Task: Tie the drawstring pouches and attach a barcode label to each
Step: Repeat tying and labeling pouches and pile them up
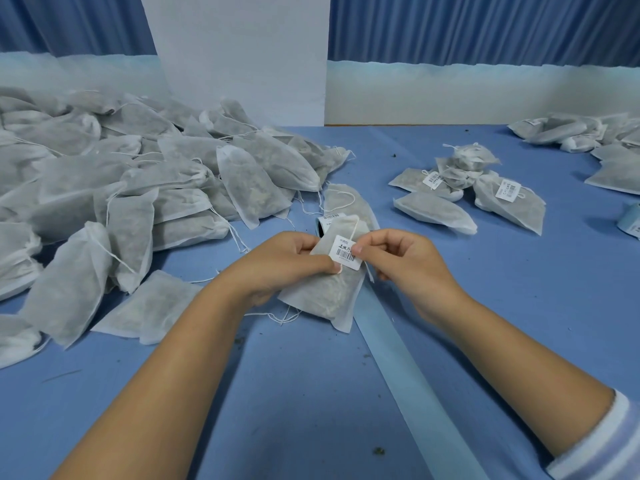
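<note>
Blue tabletop (485, 323), middle: left hand (287, 261) grips pouch (325, 299), right hand (398, 258) pinches barcode label (346, 253) on it. Pouch pile (104, 188) crowds left edge; labelled pouches (485, 192) far right; paper strip (415, 386) underneath.

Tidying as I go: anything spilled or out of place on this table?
Yes: small dark crumbs lie scattered on the blue table, possibly filling leaked from the pouches. Nothing else stands out.
</note>
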`<state>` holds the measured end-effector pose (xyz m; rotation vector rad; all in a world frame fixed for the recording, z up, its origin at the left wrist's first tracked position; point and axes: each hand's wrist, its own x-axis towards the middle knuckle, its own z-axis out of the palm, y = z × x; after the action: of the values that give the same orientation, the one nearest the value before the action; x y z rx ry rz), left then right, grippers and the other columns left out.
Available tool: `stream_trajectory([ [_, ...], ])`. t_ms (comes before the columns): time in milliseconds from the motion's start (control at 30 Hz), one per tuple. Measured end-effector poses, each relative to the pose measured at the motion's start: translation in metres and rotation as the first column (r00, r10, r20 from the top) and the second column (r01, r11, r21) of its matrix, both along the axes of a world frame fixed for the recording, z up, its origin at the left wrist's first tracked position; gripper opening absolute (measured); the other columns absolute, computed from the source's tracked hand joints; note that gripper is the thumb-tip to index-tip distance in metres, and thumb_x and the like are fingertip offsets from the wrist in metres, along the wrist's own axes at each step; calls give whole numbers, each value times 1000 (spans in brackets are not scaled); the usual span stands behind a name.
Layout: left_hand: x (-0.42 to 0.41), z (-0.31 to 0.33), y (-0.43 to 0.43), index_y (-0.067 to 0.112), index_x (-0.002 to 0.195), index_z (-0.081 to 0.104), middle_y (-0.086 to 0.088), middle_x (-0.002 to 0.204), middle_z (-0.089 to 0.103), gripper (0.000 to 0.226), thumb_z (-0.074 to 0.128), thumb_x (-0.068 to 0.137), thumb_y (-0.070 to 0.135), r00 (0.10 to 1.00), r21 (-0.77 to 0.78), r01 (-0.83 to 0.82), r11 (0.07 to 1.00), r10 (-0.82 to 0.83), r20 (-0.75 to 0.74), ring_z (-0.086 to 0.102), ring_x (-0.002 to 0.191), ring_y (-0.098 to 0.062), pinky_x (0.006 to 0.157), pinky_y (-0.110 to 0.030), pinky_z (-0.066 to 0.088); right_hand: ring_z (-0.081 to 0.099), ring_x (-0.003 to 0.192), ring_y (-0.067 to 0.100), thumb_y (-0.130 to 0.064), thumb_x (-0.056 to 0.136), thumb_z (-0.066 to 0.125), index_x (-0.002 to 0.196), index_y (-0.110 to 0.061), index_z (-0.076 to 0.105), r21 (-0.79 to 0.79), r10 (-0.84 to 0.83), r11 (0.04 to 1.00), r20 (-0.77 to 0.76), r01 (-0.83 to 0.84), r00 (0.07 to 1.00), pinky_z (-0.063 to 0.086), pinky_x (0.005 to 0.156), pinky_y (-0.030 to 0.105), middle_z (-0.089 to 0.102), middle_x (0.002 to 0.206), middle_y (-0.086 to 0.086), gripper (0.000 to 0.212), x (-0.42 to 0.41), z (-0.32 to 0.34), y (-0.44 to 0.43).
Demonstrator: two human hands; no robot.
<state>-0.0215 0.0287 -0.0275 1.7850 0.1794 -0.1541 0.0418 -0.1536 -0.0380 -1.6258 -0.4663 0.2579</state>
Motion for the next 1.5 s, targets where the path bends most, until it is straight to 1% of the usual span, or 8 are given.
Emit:
stream_trajectory([
  [333, -1, 2, -1, 13, 105, 74, -3, 101, 77, 27, 77, 81, 25, 998, -77, 65, 995, -65, 6, 72, 91, -11, 79, -22, 56, 40, 63, 17, -15, 78, 80, 82, -15, 73, -44, -12, 999, 165, 19, 986, 38, 58, 25, 49, 66, 3, 9, 1, -5, -2],
  [433, 2, 1, -6, 16, 97, 77, 1, 95, 77, 30, 69, 88, 44, 1000, -100, -8, 995, 9, 7, 72, 86, -8, 74, -21, 53, 43, 62, 12, -14, 77, 81, 82, -16, 72, -61, -6, 998, 220, 20, 975, 39, 58, 18, 52, 65, -1, 10, -1, -6, -2],
  [600, 6, -4, -9, 23, 78, 74, 2, 84, 75, 29, 58, 98, 37, 990, -90, -139, 986, 142, 22, 68, 74, -11, 67, -23, 53, 45, 64, 8, -14, 77, 81, 89, -18, 72, -42, -25, 998, 237, 36, 971, 42, 61, 17, 55, 70, -3, 16, -1, -4, -1],
  [733, 7, -5, -10, 21, 88, 76, -2, 90, 77, 27, 56, 99, 36, 986, -118, -160, 980, 165, 33, 70, 79, -14, 77, -31, 54, 51, 63, 9, -19, 78, 81, 106, -24, 63, 43, -95, 995, 84, 91, 992, 45, 61, 18, 57, 73, -4, 33, 1, -2, 0],
  [933, 8, -5, -14, 9, 98, 75, -11, 98, 76, 30, 60, 97, 36, 976, -205, -185, 961, 204, 74, 68, 81, -19, 77, -34, 54, 60, 73, 16, -28, 87, 70, 92, -16, 71, 53, 25, 998, -210, -14, 977, 48, 58, 25, 70, 85, 2, 13, 1, 3, -2],
  [1100, 8, -5, -13, 12, 101, 75, -9, 104, 76, 31, 58, 97, 38, 986, -234, -152, 960, 163, 31, 71, 94, -21, 88, -38, 54, 63, 66, 11, -17, 91, 66, 96, -3, 71, 109, 47, 994, -210, -25, 977, 51, 58, 19, 72, 78, 2, 16, 0, 4, -1],
  [1267, 3, -1, -11, 9, 110, 73, -14, 112, 73, 26, 62, 95, 28, 997, -242, -70, 968, 75, 12, 69, 107, -27, 100, -48, 49, 64, 67, 11, -20, 92, 64, 89, -14, 72, 115, 65, 993, -213, -41, 975, 52, 61, 21, 71, 77, -1, 10, 0, 4, -2],
  [1500, 5, -3, -12, 8, 110, 71, -13, 108, 75, 26, 63, 95, 27, 992, -203, -96, 975, 111, 62, 71, 93, -20, 89, -39, 54, 69, 72, 9, -15, 88, 69, 107, -10, 67, 138, 101, 988, -208, -73, 973, 51, 59, 18, 75, 85, -1, 20, -1, 3, 0],
])
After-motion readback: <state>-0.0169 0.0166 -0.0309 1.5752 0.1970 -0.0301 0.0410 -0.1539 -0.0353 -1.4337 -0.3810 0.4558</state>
